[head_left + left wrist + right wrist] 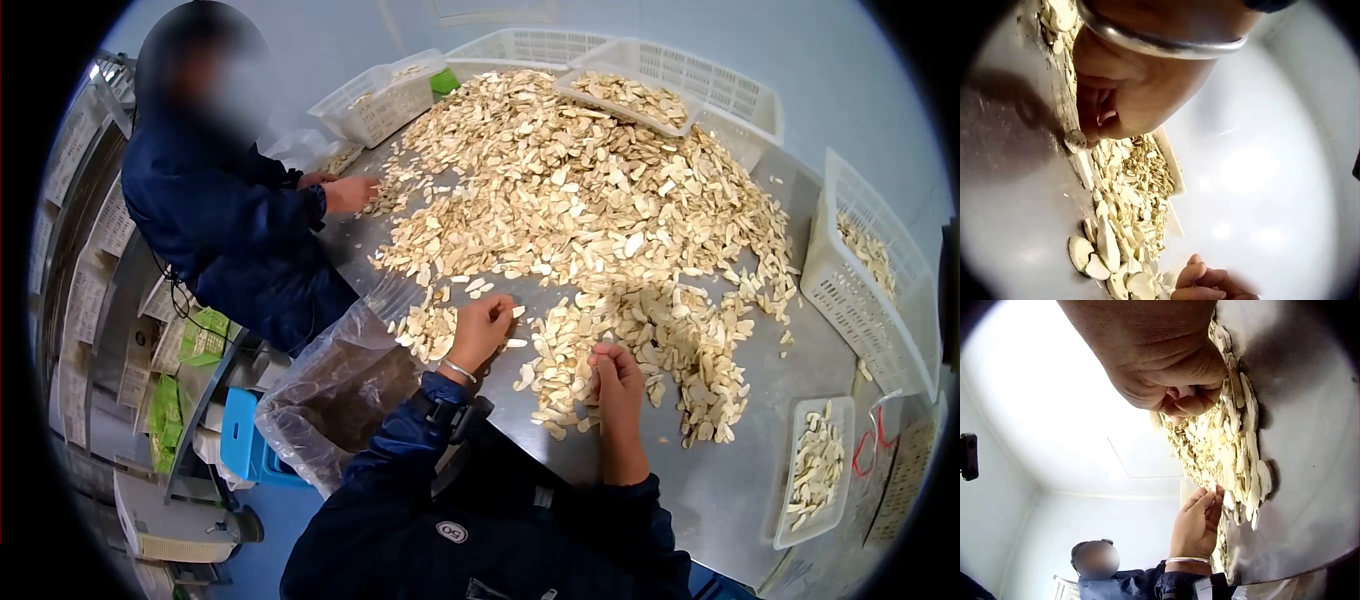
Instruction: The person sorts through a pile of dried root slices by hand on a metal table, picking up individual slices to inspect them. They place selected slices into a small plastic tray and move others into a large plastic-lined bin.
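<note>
My left hand (482, 335) pinches a pale dried slice (518, 311) between thumb and fingertips, low over the metal table. A silver bangle (1160, 44) circles that wrist. My right hand (618, 400) is at the near edge of the spread slices (565, 375), its fingers curled and thumb against the forefinger; no slice shows in its grip. In the right wrist view the same hand (1175, 375) overlaps the pile. To the left of my left hand lies a small heap of slices (425, 332). The large mound (590, 200) of similar slices rises beyond both hands.
A plastic-lined bin (330, 390) stands at the table's near left edge. White baskets (870, 290) line the back and right, and a shallow tray of slices (818, 475) sits at near right. Another person (230, 210) works at the left side of the metal table (700, 500).
</note>
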A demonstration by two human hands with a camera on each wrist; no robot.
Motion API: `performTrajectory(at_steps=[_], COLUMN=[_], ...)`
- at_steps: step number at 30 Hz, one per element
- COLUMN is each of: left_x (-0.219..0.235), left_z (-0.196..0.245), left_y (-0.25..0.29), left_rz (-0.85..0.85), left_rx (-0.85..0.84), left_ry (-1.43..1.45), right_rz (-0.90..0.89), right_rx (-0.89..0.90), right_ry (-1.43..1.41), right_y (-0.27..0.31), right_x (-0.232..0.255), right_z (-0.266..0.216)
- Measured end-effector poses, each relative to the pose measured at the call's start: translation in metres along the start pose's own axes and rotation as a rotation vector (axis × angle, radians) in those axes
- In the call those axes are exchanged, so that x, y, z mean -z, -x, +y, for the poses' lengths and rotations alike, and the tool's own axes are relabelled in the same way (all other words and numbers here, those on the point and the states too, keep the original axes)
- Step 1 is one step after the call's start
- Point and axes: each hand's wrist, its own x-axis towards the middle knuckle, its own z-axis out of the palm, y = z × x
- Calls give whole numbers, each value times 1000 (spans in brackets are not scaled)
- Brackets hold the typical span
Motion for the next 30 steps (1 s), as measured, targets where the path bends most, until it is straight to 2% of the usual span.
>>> performTrajectory(at_steps=[1,4,7,11,15,18,21,24,25,29,30], left_x=[1,2,9,-14,-32,-42,-35,-27,-21,-20,-17], left_z=[-2,0,15,26,63,53,53,41,43,19,28], left_y=[1,3,3,-4,-6,-14,-9,-7,-6,-5,-3], left_rz=[-10,58,111,-36,-131,-133,-132,-107,-125,-217,-244], left_rx=[40,-12,-178,-302,-451,-494,-267,-112,-116,117,191], left_ry=[57,10,-379,-271,-180,-237,-146,-130,-142,269,333], right_rz=[4,10,-12,-16,-15,-4,-6,-11,-11,-17,-22], right_rx=[0,-23,-18,-30,-30,-10,3,-1,-3,-32,-40], right_ry=[9,13,-14,14,12,34,29,24,26,-11,-9], right_y=[1,3,1,1,0,-1,-1,0,1,2,3], right_x=[-2,-3,-1,-2,2,4,4,2,1,-1,-1], right_z=[-2,-5,-2,1,0,3,4,2,2,1,0])
